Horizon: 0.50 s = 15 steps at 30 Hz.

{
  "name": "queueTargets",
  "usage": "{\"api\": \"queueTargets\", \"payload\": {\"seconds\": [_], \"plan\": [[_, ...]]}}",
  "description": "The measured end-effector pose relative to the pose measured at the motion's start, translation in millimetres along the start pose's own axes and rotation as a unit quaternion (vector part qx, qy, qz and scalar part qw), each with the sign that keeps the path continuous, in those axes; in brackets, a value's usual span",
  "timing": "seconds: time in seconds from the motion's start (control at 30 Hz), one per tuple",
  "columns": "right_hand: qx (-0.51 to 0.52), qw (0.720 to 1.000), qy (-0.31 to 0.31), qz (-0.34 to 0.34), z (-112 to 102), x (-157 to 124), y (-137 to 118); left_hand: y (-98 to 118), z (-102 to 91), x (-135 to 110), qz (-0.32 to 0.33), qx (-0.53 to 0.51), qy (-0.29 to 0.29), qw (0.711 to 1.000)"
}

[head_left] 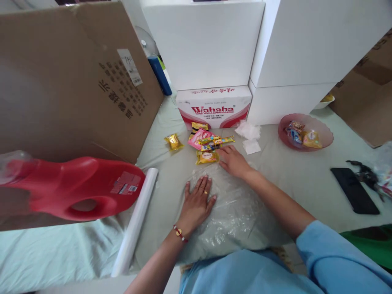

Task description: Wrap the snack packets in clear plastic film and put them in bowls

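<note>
My left hand lies flat with fingers spread on a crumpled clear plastic bag in front of me. My right hand reaches forward over the bag's far edge, fingers stretched out beside a yellow snack packet. Just beyond lies a small pile of snack packets in pink and yellow wrappers. A single gold-wrapped sweet lies to the left of the pile.
A red jug lies on its side at left by a big cardboard box, with a white roll alongside. A Wahaha carton stands behind. A pink bowl of snacks and a black phone are at right.
</note>
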State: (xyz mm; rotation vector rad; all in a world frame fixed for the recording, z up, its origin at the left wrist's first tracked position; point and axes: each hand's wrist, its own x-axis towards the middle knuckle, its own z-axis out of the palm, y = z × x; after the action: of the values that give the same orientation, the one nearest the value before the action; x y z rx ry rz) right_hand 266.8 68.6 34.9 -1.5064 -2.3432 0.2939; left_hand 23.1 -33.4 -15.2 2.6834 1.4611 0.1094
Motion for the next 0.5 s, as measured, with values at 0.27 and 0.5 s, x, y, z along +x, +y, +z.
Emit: {"api": "queueTargets", "payload": {"seconds": [0.27,0.5], "plan": [[0.06,0.998,0.025,0.008,2,16,3,1,-3.0,-1,-0.004,-0.014,0.007,1.0],[0.457,0.847,-0.265,0.061,-59,-66,7,0,-2.2,-1,-0.004,-0.019,0.005,1.0]]}}
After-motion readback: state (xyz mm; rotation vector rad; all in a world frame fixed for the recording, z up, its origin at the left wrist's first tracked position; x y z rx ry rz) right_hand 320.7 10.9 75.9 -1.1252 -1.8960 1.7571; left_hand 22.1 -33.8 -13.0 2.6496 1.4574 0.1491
